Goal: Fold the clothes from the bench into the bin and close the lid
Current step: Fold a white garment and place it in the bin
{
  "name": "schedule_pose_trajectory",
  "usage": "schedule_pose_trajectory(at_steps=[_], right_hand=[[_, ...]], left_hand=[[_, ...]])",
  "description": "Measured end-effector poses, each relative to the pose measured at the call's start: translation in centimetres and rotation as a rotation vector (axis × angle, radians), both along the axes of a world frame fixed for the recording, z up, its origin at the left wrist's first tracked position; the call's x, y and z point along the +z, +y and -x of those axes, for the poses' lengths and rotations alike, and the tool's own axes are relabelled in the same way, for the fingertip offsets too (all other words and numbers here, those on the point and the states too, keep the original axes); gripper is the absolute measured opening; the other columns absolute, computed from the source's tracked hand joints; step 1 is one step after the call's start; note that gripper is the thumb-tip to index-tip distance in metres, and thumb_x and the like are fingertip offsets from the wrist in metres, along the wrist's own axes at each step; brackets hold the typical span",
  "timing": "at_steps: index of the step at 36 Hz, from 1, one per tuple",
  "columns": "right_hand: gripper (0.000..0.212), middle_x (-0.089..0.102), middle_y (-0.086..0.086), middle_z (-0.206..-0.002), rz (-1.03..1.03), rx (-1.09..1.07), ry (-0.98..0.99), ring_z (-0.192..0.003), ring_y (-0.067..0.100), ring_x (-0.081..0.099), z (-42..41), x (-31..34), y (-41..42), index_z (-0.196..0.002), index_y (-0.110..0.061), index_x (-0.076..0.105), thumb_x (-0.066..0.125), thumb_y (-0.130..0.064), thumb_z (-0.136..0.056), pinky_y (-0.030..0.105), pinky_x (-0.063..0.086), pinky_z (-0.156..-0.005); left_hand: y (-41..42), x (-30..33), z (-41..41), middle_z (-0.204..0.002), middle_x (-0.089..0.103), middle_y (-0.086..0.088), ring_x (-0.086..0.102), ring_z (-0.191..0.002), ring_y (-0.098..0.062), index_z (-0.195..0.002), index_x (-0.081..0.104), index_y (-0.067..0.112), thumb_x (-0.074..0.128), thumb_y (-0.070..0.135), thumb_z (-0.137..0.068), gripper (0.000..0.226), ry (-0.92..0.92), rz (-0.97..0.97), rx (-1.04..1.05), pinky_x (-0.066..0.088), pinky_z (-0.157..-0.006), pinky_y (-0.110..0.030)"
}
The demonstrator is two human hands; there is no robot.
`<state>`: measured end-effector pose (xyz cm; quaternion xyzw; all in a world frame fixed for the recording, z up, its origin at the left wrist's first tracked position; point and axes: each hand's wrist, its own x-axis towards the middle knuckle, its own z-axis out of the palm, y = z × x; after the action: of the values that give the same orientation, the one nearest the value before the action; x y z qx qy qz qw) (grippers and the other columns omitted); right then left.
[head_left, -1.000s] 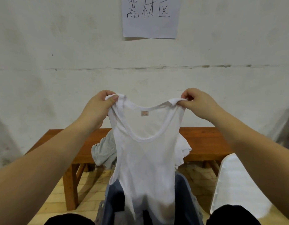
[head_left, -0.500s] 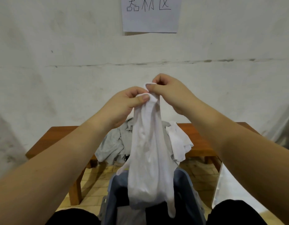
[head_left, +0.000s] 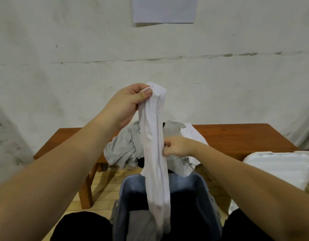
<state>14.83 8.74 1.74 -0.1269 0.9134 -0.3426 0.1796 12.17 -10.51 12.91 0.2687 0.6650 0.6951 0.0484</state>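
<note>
The bench [head_left: 237,136] stands at 12 o'clock against the wall [head_left: 80,58], with a heap of clothes [head_left: 122,150] on its middle. The bin [head_left: 193,197] sits before it at 6 o'clock, with a folded garment [head_left: 138,223] lying inside. The lid [head_left: 278,167] lies at 3 o'clock, and the paper sheet [head_left: 165,13] hangs on the wall above.

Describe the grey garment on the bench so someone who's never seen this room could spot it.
Find the wooden bench against the white wall. The grey garment lies crumpled at its middle, drooping over the front edge, left of a white garment. It is the only grey piece there.
</note>
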Motion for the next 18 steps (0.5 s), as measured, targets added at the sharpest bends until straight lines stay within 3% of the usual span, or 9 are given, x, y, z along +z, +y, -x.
schedule_pose_trajectory(at_steps=[3, 7, 9, 12, 18], right_hand=[[0.004, 0.062, -0.006, -0.092, -0.163, 0.063, -0.016, -0.081, 0.005, 0.053, -0.1, -1.3, 0.6, -0.095, -0.02, 0.062, 0.061, -0.021, -0.092, 0.023, 0.041, -0.078], [0.017, 0.063, -0.009, -0.099, -0.247, 0.084, -0.027, -0.087, 0.007, 0.056, -0.4, -2.5, 1.7, -0.106, -0.028, 0.063, 0.06, -0.039, -0.095, 0.024, 0.042, -0.084], [0.017, 0.06, -0.009, -0.087, -0.275, 0.07, -0.005, -0.078, 0.007, 0.052, -0.6, -2.9, 2.3, -0.095, -0.024, 0.062, 0.06, -0.041, -0.095, 0.021, 0.041, -0.077], [0.028, 0.058, 0.0, -0.082, -0.244, -0.014, 0.023, -0.074, 0.01, 0.048, -0.8, -3.7, 3.6, -0.091, -0.014, 0.061, 0.06, -0.042, -0.095, 0.026, 0.044, -0.079], [0.014, 0.062, -0.007, -0.089, -0.135, -0.137, 0.006, -0.085, 0.013, 0.056, -1.5, -4.1, 5.5, -0.092, -0.029, 0.059, 0.057, -0.042, -0.096, 0.023, 0.045, -0.076]], left_hand=[[-1.0, 0.0, 0.3, -0.087, 0.068, 0.0, 0.061, -0.085, -0.013, -0.092, 0.066, 0.01, 0.057, 0.015, -0.097, 0.011, 0.013, 0.007, 0.022, 0.048, -0.079, -0.023], [-2.5, 0.0, 0.5, -0.086, 0.07, 0.001, 0.064, -0.084, -0.012, -0.085, 0.07, 0.015, 0.06, 0.018, -0.092, 0.013, 0.008, -0.031, 0.048, 0.051, -0.078, -0.021], [-3.3, -0.1, 0.8, -0.085, 0.071, 0.002, 0.064, -0.083, -0.012, -0.084, 0.07, 0.016, 0.059, 0.017, -0.094, 0.015, 0.015, -0.027, 0.074, 0.051, -0.077, -0.021], [-4.3, -0.3, 1.4, -0.088, 0.07, 0.0, 0.064, -0.087, -0.014, -0.089, 0.067, 0.013, 0.057, 0.017, -0.098, 0.014, 0.015, -0.012, 0.126, 0.051, -0.081, -0.024], [-5.3, -0.8, 1.9, -0.085, 0.068, -0.001, 0.061, -0.082, -0.016, -0.087, 0.069, 0.015, 0.06, 0.02, -0.097, 0.015, 0.028, -0.003, 0.25, 0.049, -0.076, -0.028]])
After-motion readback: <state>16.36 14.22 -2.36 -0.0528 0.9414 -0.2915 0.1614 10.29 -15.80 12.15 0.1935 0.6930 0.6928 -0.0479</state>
